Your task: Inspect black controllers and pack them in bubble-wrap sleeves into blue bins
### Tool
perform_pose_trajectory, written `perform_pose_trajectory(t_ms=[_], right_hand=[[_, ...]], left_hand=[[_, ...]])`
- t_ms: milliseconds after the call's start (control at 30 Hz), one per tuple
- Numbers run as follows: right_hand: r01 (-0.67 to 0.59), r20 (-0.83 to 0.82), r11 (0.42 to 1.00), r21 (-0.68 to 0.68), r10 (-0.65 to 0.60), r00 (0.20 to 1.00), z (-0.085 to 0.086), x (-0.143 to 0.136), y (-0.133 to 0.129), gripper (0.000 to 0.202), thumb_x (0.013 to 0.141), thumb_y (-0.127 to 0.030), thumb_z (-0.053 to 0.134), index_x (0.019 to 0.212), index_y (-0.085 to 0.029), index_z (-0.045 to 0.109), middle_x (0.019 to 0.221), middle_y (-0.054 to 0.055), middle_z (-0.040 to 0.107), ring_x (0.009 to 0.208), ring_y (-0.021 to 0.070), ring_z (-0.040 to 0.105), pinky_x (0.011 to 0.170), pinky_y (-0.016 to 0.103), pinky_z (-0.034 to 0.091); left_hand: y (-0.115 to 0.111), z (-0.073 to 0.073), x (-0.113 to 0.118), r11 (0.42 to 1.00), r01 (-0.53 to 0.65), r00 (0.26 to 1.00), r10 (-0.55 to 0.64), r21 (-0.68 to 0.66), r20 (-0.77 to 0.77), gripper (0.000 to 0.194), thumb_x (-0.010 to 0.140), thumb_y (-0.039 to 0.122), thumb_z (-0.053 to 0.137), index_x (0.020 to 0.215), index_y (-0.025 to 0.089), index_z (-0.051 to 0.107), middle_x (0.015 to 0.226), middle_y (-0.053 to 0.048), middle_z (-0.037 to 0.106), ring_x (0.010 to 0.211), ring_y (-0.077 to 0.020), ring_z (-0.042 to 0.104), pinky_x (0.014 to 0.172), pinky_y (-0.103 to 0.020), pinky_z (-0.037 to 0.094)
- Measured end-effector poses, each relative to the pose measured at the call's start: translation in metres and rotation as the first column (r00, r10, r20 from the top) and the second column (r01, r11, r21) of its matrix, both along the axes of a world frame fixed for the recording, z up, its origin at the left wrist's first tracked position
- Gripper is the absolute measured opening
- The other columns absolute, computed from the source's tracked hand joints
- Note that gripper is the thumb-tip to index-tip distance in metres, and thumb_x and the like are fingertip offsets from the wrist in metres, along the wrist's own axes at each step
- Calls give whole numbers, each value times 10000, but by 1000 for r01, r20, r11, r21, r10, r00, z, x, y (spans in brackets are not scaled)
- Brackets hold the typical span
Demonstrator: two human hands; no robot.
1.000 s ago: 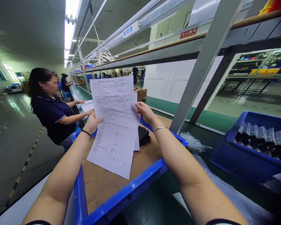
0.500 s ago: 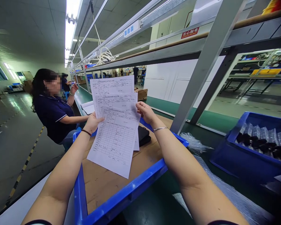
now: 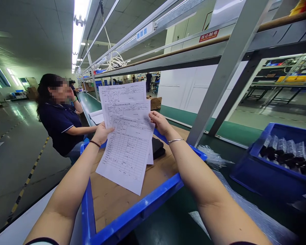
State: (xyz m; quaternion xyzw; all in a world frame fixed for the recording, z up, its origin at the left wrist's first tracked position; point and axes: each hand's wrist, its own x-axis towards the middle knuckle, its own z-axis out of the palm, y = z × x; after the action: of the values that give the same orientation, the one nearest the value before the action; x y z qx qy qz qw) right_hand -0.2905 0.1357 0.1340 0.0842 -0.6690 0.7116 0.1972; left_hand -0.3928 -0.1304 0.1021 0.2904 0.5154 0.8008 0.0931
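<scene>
Green benchtop [image 3: 165,217] runs away from me beneath a metal rack [image 3: 226,71] fitted with sockets [image 3: 143,32], a red sign [image 3: 209,35] and a loop of white cable [image 3: 116,63]. Strip lights [image 3: 79,37] line the ceiling above a grey floor [image 3: 5,180] marked with striped tape [image 3: 28,180]. At right, a blue bin [image 3: 265,180] holds rows of clear and black parts [image 3: 290,149], with plastic film [image 3: 244,200] lying beside it. Right before me, a blue tray [image 3: 140,212] contains brown board [image 3: 107,204] and a black item [image 3: 157,149].

Three printed sheets [image 3: 124,153], overlapping like steps, are held up over the tray. My left hand [image 3: 101,133] grips their left side, thumb across the front sheet; how far the fingers behind reach, I cannot tell. My right hand [image 3: 160,122] pinches the right edge between thumb and curled fingers, near the front sheet's top corner.

A second ago, the co-worker [image 3: 62,126] at left has both arms stretched toward white papers [image 3: 97,117]; now one hand is raised to head height. My grip and the sheets look unchanged, while the view shifts slightly.
</scene>
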Motion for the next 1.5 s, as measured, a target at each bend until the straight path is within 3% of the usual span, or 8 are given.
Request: perform_pose_trajectory(t_ms=[433,833,933,1100,1500], right_hand=[[-5,-16,1000,2,5,1000,-1,1,0,436,651,-571,746,768,-208,533,672,-28,452,574,100,401,487,227,303],[-27,21,999,36,26,999,-3,1,2,425,686,-566,716,799,-201,530,702,-33,511,592,103,464,520,211,364],[-84,27,995,46,83,996,-4,1,1,397,706,-547,714,822,-198,563,782,-8,592,677,131,545,596,238,431],[-162,-14,984,78,163,986,-6,-2,1,454,726,-533,709,1026,-203,622,1040,61,666,946,212,614,841,341,485],[-203,58,971,124,197,979,-8,-2,3,438,690,-394,772,1056,-198,633,1116,76,661,929,209,634,844,365,518]], left_hand=[[0,0,-1,1000,15,1000,-15,13,-1,537,452,158,867,939,143,641,929,-79,721,943,-272,664,934,-459,479],[-1,-2,-4,1000,19,999,-19,9,-31,506,481,168,857,937,155,639,912,-54,725,879,-240,678,888,-429,512],[-2,-6,-7,999,32,999,-32,6,-27,512,495,163,853,961,160,638,933,-55,724,899,-240,675,903,-433,506],[-3,-10,-13,998,53,998,-53,-19,-22,536,499,147,853,990,160,639,995,-71,712,947,-255,665,920,-441,494],[0,-5,-7,999,13,1000,-13,-40,6,561,471,135,844,989,136,629,974,-84,711,998,-281,647,962,-464,466]])
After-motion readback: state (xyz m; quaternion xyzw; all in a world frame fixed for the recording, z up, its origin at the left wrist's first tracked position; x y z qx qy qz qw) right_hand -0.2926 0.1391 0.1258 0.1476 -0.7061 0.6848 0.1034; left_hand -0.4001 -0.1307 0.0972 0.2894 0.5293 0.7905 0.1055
